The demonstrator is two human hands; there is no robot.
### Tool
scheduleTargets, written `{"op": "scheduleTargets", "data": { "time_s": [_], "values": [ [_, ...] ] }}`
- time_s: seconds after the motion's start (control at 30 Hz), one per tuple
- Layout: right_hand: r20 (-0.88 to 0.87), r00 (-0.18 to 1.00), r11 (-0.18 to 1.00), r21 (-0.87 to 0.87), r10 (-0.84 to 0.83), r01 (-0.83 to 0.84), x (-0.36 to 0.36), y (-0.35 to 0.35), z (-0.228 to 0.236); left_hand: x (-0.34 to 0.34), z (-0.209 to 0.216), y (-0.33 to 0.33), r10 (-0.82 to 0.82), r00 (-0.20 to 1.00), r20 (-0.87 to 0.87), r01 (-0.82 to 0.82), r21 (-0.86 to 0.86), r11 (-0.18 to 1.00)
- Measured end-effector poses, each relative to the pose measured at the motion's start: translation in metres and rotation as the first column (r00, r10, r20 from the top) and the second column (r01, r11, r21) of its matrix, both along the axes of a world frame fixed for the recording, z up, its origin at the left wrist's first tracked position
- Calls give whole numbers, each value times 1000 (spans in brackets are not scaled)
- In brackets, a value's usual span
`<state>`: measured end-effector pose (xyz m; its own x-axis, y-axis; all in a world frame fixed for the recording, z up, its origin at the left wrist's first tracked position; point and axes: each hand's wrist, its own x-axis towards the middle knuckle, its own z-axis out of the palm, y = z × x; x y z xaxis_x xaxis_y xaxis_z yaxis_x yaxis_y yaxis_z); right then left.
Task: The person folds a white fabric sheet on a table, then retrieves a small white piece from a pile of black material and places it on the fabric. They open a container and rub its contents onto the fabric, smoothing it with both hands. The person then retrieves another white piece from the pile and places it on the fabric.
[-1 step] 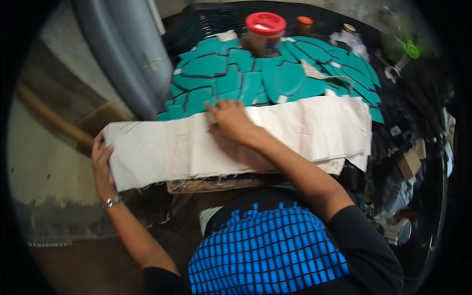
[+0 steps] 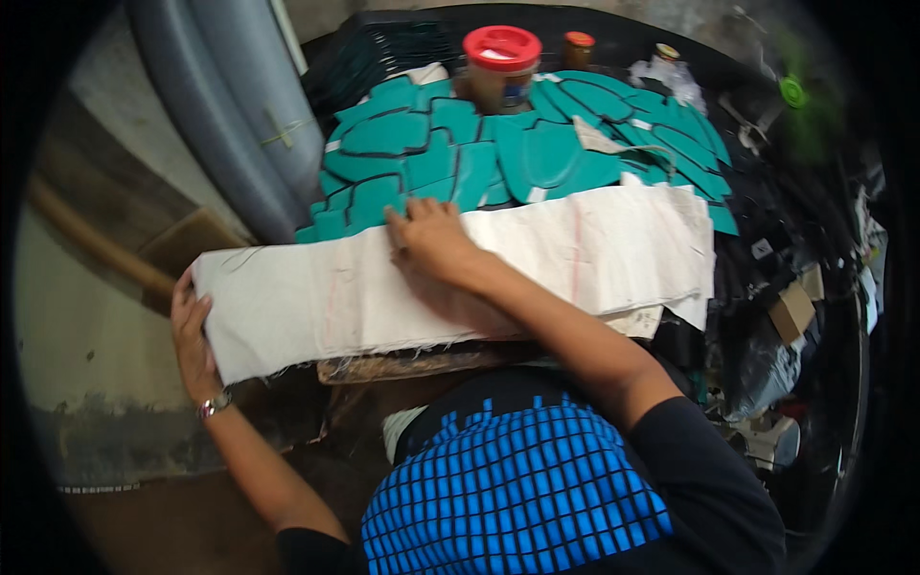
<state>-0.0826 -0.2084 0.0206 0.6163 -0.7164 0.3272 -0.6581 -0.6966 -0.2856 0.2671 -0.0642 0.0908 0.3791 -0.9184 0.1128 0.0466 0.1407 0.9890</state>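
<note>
A long strip of off-white cloth [image 2: 575,254] lies across a work surface in front of me. My left hand [image 2: 192,335], with a watch at the wrist, grips the cloth's left end, which hangs past the surface. My right hand [image 2: 433,240] lies flat on the cloth near its upper edge, fingers spread and pressing down. Just beyond the cloth lie several teal cut pieces [image 2: 431,144] with dark outlines, overlapping one another.
A jar with a red lid [image 2: 501,57] and two smaller containers stand behind the teal pieces, in front of a black crate [image 2: 383,48]. Thick grey pipes [image 2: 211,115] run at the left. Dark scraps and small boxes [image 2: 795,311] crowd the right side.
</note>
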Motion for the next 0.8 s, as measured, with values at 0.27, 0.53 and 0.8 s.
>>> {"op": "scheduleTargets", "data": {
  "time_s": [0.27, 0.53, 0.8],
  "values": [
    [138, 990, 989, -150, 15, 6, 2, 0, -9, -5, -27, 14, 29, 998, -53, -31, -29, 999],
    [615, 762, 932, 121, 200, -342, -26, 15, 54, -44, -13, 8, 48, 999, -17, -50, -121, 991],
    [872, 422, 661, 168, 246, -732, -47, -5, 126, -47, 11, 9, 1, 934, 357, 20, -56, 998]
  ]
}}
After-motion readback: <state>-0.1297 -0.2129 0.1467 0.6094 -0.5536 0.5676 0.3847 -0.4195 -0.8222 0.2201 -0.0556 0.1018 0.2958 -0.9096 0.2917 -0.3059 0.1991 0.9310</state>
